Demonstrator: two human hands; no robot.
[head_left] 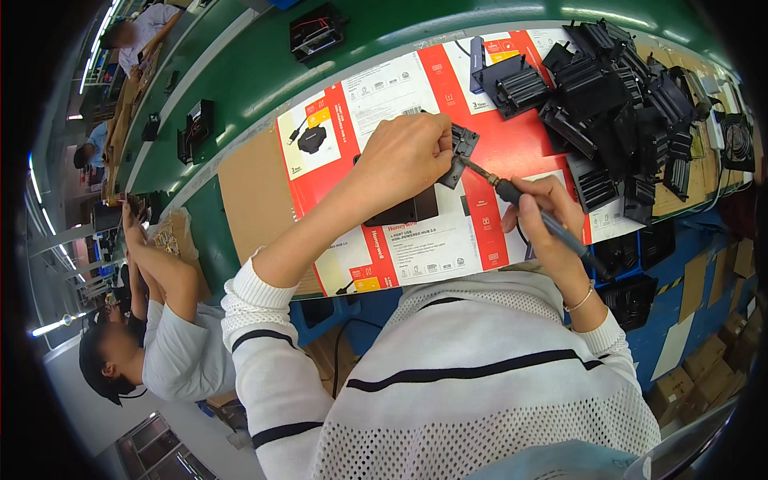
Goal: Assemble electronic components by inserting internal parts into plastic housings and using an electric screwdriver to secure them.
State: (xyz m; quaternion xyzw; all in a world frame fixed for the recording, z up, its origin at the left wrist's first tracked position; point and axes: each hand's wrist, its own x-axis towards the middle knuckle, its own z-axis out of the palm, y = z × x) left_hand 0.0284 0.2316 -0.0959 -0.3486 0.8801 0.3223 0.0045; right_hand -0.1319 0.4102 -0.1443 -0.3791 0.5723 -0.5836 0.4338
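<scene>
My right hand (pixel 552 216) is wrapped round a soldering iron (pixel 506 190) with a dark grip and a metal shaft. Its tip meets a small black plastic part (pixel 460 150), which my left hand (pixel 408 156) pinches at its left side. What exactly lies between the left fingertips is partly hidden. Under my left wrist a larger black plastic housing (pixel 420 206) rests on the red and white printed cardboard (pixel 352 180) that covers the bench.
A big heap of black plastic housings (pixel 612 104) fills the bench's right side. Coiled black cable (pixel 736 140) lies beyond it. More black housings (pixel 316 34) stand on the green surface (pixel 252 72). A co-worker in a light shirt (pixel 188 352) sits at the left.
</scene>
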